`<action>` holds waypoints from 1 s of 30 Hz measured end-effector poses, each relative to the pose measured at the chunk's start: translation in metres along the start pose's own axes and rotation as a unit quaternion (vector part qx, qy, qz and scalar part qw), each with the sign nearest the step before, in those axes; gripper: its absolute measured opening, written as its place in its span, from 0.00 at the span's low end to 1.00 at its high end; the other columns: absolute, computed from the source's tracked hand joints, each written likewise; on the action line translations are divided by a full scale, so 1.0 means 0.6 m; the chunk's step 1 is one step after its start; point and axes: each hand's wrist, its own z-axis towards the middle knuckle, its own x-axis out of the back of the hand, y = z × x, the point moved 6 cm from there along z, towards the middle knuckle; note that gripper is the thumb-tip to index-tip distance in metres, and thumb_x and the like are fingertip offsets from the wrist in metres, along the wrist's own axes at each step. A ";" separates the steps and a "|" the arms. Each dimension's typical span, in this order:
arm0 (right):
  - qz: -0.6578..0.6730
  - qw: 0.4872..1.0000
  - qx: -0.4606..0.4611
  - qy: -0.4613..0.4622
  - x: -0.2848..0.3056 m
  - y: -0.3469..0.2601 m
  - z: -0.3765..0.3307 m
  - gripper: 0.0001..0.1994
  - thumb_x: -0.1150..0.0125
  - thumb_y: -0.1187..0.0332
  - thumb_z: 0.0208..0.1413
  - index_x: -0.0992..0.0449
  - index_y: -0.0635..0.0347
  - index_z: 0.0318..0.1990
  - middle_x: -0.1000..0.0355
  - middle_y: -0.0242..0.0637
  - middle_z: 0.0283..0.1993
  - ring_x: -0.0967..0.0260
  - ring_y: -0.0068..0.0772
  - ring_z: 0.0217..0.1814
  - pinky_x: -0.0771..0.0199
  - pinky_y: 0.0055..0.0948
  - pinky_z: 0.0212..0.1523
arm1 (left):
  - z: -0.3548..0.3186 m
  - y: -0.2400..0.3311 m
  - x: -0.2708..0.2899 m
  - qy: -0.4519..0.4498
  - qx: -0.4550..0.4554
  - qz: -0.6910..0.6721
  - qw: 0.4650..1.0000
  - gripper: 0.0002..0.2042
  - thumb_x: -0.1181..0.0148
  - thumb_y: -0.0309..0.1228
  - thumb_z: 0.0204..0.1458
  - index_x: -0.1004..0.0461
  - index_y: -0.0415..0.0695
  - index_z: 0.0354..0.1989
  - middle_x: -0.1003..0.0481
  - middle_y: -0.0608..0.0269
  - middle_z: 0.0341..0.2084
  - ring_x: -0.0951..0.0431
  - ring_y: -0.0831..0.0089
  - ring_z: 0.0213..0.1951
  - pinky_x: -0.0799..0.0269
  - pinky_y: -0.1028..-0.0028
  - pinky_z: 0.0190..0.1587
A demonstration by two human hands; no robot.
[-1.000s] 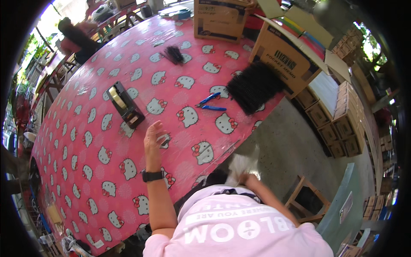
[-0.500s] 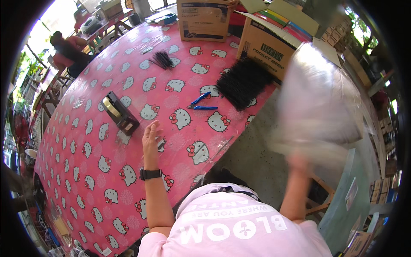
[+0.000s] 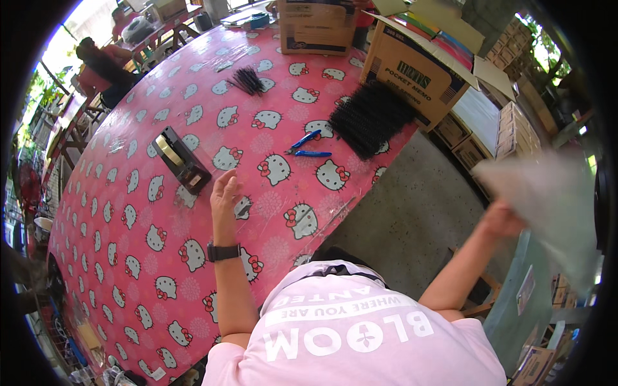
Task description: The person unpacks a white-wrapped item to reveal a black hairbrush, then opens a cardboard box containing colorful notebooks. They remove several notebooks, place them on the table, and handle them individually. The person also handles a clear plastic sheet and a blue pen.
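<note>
My left hand (image 3: 224, 192) is over the pink patterned table, a dark watch on its wrist. Its fingers are loosely bent and apart, with nothing in them. A black tape dispenser (image 3: 181, 161) with a roll of tape lies just beyond it. Out to the right, past the table's edge, my right hand (image 3: 504, 219) is closed on a pale, see-through plastic sheet or bag (image 3: 547, 206), smeared by motion. Blue-handled cutting pliers (image 3: 312, 154) lie spread on the table. Behind them is a pile of black bristly strips (image 3: 371, 120), and a smaller black bundle (image 3: 247, 82) lies farther left.
An open cardboard box (image 3: 412, 74) with colourful contents stands at the table's far right corner. Another carton (image 3: 315, 29) is beside it. A green chair back (image 3: 512, 302) rises at my right. Another person (image 3: 106, 71) sits at the far left.
My right hand has swung outward to the right with the plastic, away from the open box. My left hand stays nearly in place. The view has shifted slightly.
</note>
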 end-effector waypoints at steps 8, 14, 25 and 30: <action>-0.742 0.611 -0.199 -0.193 0.256 0.248 -0.355 0.04 0.50 0.78 0.47 0.28 0.65 0.29 0.28 0.41 0.29 0.35 0.37 0.27 0.34 0.30 0.33 | -0.010 -0.031 0.045 0.039 0.045 0.039 0.997 0.19 0.43 0.39 0.50 0.31 0.45 0.49 0.30 0.69 0.38 0.31 0.79 0.38 0.35 0.78 0.39; -0.314 0.841 -0.428 -0.107 0.019 0.228 -0.105 0.02 0.45 0.74 0.53 0.31 0.60 0.30 0.36 0.22 0.24 0.42 0.13 0.24 0.42 0.14 0.24 | -0.029 -0.027 -0.115 -0.219 0.001 -0.031 0.975 0.29 0.39 0.38 0.48 0.41 0.44 0.57 0.38 0.58 0.55 0.37 0.66 0.55 0.38 0.71 0.54; -0.259 0.849 -0.446 -0.112 -0.121 0.394 -0.144 0.14 0.44 0.72 0.54 0.33 0.63 0.49 0.32 0.33 0.41 0.35 0.18 0.39 0.32 0.19 0.37 | -0.011 -0.025 -0.131 -0.151 0.084 -0.118 0.978 0.05 0.47 0.21 0.49 0.28 0.40 0.34 0.29 0.71 0.26 0.33 0.87 0.26 0.40 0.83 0.25; -0.312 0.812 -0.462 -0.169 -0.104 0.401 -0.150 0.16 0.43 0.72 0.53 0.32 0.64 0.49 0.31 0.35 0.46 0.34 0.24 0.45 0.33 0.24 0.48 | 0.179 0.043 -0.035 0.032 -0.087 -0.198 0.976 0.06 0.51 0.23 0.50 0.27 0.38 0.32 0.30 0.71 0.21 0.35 0.85 0.21 0.42 0.82 0.21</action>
